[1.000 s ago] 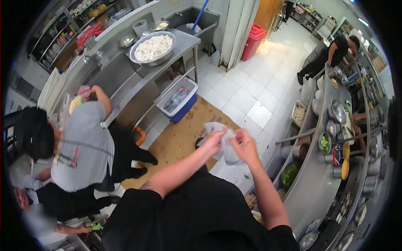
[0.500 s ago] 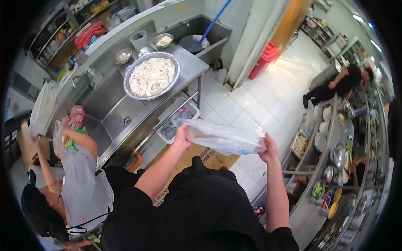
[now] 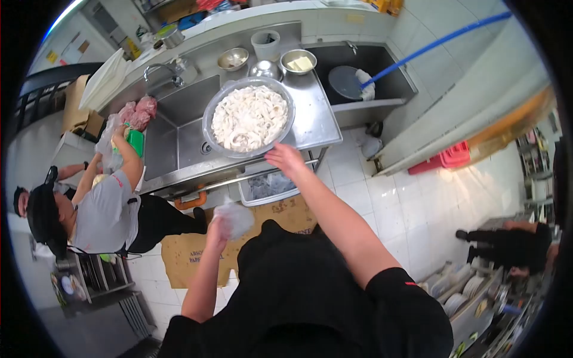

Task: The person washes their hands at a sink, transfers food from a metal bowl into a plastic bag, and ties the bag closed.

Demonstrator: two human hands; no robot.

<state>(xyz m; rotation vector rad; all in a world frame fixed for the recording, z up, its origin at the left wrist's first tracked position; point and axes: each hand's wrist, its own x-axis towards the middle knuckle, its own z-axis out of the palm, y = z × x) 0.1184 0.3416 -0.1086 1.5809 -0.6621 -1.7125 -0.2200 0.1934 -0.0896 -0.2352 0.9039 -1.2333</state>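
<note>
My left hand [image 3: 218, 228] is closed round a bunched clear plastic bag [image 3: 234, 219], held low over the cardboard on the floor. My right hand [image 3: 285, 159] reaches to the near rim of a large metal bowl [image 3: 207, 122], its fingers together at the edge; whether they grip it is unclear. Pale floured strips [image 3: 250, 116] fill the bowl, which stands on the steel counter beside the sink. Behind it are a small bowl with pale yellow blocks [image 3: 298, 62], an upturned metal bowl [image 3: 266, 70] and a plastic tub [image 3: 265, 45].
A co-worker [image 3: 104, 209] handles plastic bags at the left end of the sink [image 3: 161, 140]. A blue-handled pan [image 3: 345, 82] lies in the far basin. Below the counter sits a white crate [image 3: 271, 200]. Another person [image 3: 513, 246] stands far right.
The view has turned right and come closer to the counter. My right hand has let go of the bag and moved to the bowl's rim. The bag, stretched before, is now bunched in my left hand.
</note>
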